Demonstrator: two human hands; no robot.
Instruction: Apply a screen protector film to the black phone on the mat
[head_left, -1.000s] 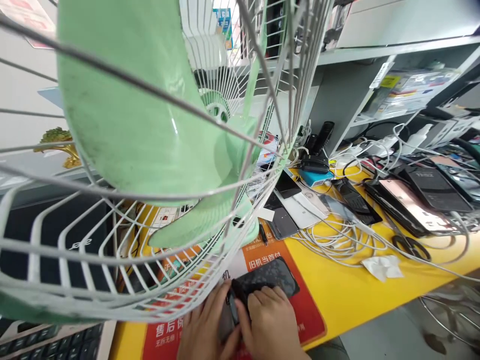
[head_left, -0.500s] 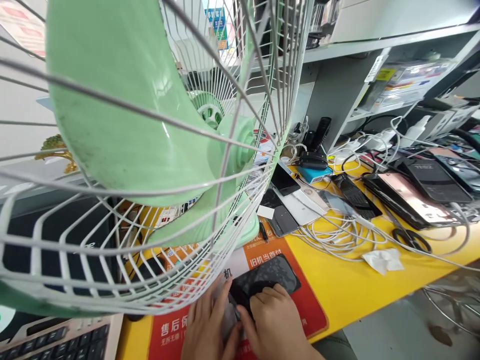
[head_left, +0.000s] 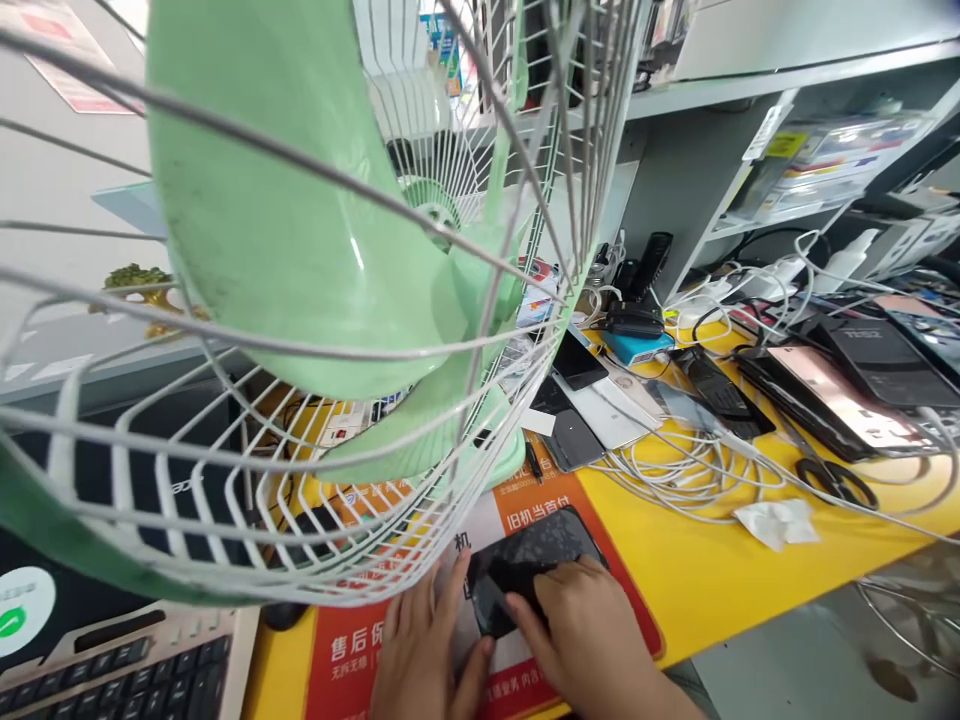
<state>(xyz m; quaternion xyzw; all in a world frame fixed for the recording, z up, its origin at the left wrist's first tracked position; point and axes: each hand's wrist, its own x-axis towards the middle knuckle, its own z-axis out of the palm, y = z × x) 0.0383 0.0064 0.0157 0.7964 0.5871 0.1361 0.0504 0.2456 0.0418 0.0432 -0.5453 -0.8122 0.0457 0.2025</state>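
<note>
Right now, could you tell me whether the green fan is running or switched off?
Off, it seems: the green fan shows sharp, unblurred blades behind its white wire guard.

Hands on a phone, on a mat before a fan

The phone (head_left: pixel 534 568) lies on the mat (head_left: pixel 600 585) at the desk's (head_left: pixel 720 580) near edge, the left hand (head_left: pixel 424 655) at its left end, the right hand (head_left: pixel 581 625) on its near side. The fan (head_left: pixel 315 290) stands behind and left, a keyboard (head_left: pixel 112 680) far left. Right lie cables (head_left: pixel 690 470), a tissue (head_left: pixel 776 522) and scissors (head_left: pixel 836 480), with more phones (head_left: pixel 832 400) behind them.
</note>
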